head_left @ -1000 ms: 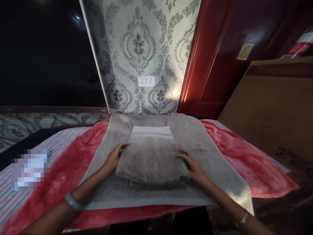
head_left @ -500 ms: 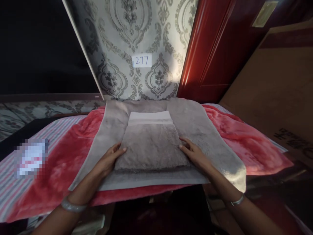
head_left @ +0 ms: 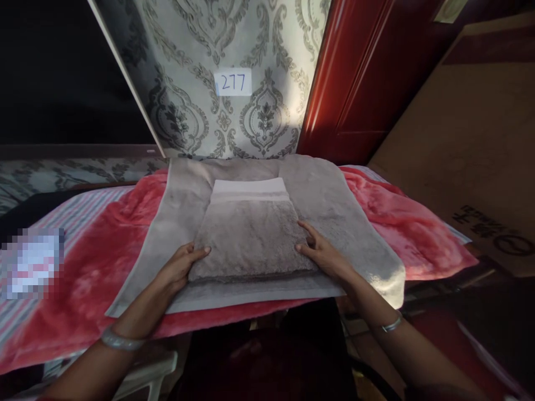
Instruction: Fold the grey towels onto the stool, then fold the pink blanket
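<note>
Both hands' fingers lie flat, released, flanking the folded towel (head_left: pixel 251 236) (wall label (head_left: pixel 233 82) reads "277").

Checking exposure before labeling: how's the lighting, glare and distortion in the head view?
Head view: uneven light, far left nearly black; glare streak on the red door; wide-angle bending at edges; folded towel and both hands, left hand and right hand, sharp; a pixelated patch at left.
</note>
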The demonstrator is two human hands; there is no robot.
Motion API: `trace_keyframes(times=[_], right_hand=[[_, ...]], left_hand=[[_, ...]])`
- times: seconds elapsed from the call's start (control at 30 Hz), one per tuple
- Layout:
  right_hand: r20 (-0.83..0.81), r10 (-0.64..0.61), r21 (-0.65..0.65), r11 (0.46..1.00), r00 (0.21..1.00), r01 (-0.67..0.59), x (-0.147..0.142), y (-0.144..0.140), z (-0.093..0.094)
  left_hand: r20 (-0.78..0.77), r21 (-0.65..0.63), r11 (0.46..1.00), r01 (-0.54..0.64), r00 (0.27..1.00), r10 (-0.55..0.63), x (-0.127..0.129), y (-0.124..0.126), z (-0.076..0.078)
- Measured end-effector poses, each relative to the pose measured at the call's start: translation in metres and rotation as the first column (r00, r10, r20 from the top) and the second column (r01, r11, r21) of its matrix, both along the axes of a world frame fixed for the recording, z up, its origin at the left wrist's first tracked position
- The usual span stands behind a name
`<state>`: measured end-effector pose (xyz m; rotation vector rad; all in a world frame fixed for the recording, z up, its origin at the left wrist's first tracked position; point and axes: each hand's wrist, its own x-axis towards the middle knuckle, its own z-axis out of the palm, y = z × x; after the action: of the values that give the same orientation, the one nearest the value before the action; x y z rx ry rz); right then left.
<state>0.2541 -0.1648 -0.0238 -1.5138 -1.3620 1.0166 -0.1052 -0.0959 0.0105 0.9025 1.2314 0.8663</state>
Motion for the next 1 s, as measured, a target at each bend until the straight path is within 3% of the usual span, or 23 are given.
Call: trace_keyframes(times=[0.27, 0.4, 0.53, 0.67, 0.77, 0.87, 0.93, 1.0], right_hand=[[-0.113, 0.001, -0.012, 1.0, 0.994, -0.002, 0.004, -0.009, 0.002], [-0.18, -0.064, 0.006, 0.998, 0.982, 0.066, 0.005, -0.012, -0.005], [-0.171, -0.021, 0.08, 0.996, 0.985, 0.035, -0.001, -0.01, -0.014], [-0.062, 0.058, 0.052, 0.997, 0.996, -0.055, 0.0, -0.005, -0.015], [0.109, 0.102, 0.012, 0.995, 0.989, -0.104, 0.008, -0.002, -0.008], [0.375, 0.014, 0.092, 0.994, 0.927, -0.053, 0.009, 0.001, 0.01], [0.493, -0.061, 0.226, 0.972, 0.868, -0.06, 0.0, 0.005, 0.026], [0.569, -0.033, 0.301, 0.938, 0.822, -0.171, -0.018, 0.01, 0.041]], left_hand=[[0.012, -0.033, 0.999, 0.01, 1.0, -0.01, -0.002, 0.0, 0.002], [0.025, -0.027, 1.0, 0.013, 1.0, -0.013, -0.002, -0.002, 0.003], [0.0, 0.0, 1.0, -0.002, 1.0, 0.002, 0.0, -0.004, 0.002], [-0.009, 0.012, 1.0, 0.014, 1.0, -0.013, 0.0, -0.005, 0.003], [-0.003, -0.036, 0.997, 0.071, 0.997, -0.071, -0.006, -0.003, 0.003], [-0.014, -0.036, 0.991, 0.13, 0.991, -0.13, -0.018, 0.004, 0.002], [-0.162, 0.087, 0.991, 0.104, 0.983, -0.089, -0.026, 0.01, 0.002], [-0.419, 0.314, 0.945, 0.088, 0.906, 0.055, -0.031, 0.014, 0.003]])
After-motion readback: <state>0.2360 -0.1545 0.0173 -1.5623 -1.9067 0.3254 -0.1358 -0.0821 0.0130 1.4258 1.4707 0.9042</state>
